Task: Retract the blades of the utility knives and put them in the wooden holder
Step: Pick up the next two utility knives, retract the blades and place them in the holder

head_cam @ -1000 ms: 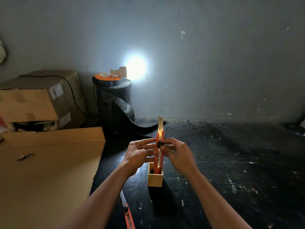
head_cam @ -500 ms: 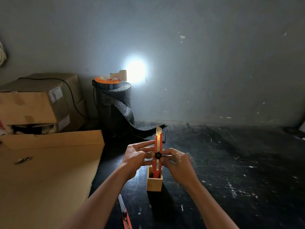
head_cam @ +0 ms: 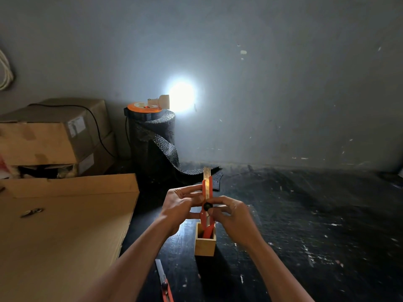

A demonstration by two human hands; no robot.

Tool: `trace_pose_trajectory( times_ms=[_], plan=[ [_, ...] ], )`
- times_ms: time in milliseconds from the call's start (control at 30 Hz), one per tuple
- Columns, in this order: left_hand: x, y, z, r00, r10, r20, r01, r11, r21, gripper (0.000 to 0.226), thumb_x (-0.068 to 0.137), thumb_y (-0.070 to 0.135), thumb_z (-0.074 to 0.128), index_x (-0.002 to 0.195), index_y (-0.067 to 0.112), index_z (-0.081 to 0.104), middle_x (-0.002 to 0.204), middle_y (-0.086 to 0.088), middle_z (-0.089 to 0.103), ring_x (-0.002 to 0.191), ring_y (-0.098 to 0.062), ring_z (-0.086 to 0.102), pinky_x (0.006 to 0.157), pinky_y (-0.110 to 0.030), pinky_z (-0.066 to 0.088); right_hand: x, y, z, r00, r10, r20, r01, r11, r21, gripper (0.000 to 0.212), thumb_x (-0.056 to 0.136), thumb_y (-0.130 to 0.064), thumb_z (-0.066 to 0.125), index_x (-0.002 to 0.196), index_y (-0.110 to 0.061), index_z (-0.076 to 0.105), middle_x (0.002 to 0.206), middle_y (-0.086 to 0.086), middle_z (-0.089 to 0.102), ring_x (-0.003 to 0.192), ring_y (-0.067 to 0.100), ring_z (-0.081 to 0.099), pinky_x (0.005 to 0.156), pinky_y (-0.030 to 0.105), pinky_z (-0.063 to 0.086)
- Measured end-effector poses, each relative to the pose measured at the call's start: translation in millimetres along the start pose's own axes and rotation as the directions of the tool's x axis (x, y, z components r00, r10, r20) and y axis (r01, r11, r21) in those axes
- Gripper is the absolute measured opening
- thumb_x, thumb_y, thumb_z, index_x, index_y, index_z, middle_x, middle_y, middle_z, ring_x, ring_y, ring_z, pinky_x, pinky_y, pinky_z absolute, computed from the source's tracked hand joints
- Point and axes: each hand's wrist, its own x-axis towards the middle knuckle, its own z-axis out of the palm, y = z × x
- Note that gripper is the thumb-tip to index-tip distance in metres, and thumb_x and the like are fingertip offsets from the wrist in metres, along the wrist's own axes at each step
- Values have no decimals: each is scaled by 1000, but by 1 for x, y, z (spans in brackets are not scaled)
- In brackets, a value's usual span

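An orange utility knife (head_cam: 206, 190) stands upright with its lower end inside the small wooden holder (head_cam: 205, 245) on the dark table. A short piece of blade sticks out of its top. My left hand (head_cam: 181, 205) holds the knife's body from the left. My right hand (head_cam: 231, 212) pinches its black slider knob from the right. A second orange utility knife (head_cam: 164, 281) lies flat on the table near the front edge, under my left forearm, with its blade out.
A large flat cardboard sheet (head_cam: 65, 225) covers the table's left side. Stacked cardboard boxes (head_cam: 54, 136) stand at the back left. A black mesh roll (head_cam: 152, 138) with a lamp (head_cam: 161, 101) on top stands against the wall.
The slider knob has moved down the knife under my right hand and the blade sticks out less. The knife has sunk a little lower toward the holder.
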Motion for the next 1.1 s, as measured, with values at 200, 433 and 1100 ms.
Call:
trace_pose_trajectory(
  times_ms=[200,433,1100],
  plan=[
    [3,-2,-1,999,29,-23,-28,999,16,34,88,-10,69,110,15,78,94,-9,84,84,-27,81,62,-43,66,-7,9,3,999,20,37,-20,1000,-11,18,91,-13,74,105,-25,76,101,-12,80,96,3,74,84,26,61],
    [1,-1,1,999,35,4,-35,999,41,37,89,-11,68,106,21,77,88,-3,84,80,-21,82,58,-38,66,-10,7,7,999,-9,53,16,990,-140,26,93,-13,72,115,-27,71,113,-15,73,103,2,70,78,10,53],
    [2,0,0,998,54,19,-55,997,45,38,89,-9,69,112,21,76,88,2,84,80,-21,82,59,-37,65,-14,-4,9,1000,29,-6,-30,998,-62,32,89,-16,76,96,-44,62,88,-33,71,94,-15,66,72,8,51]
  ],
)
